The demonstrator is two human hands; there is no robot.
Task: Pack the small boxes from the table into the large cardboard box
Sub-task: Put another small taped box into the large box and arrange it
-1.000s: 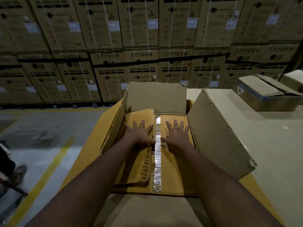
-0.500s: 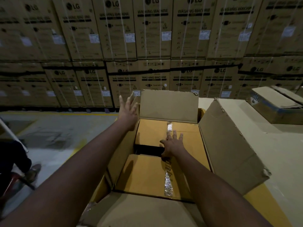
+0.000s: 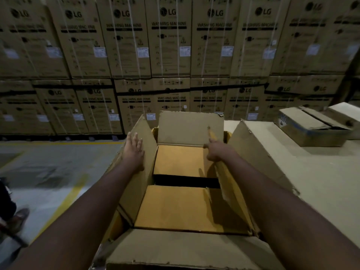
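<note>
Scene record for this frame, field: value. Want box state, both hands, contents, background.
container: large cardboard box, outer flaps open
left: left hand flat, fingers straight, on left flap
right: right hand at top edge of inner right flap, grip unclear
inside: two yellow-brown panels, dark gap between
background: stacked washing machine cartons

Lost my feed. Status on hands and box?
Left hand flat on left flap. Right hand at inner right flap, grip unclear. Large box open, two inner flaps down across the opening.
</note>
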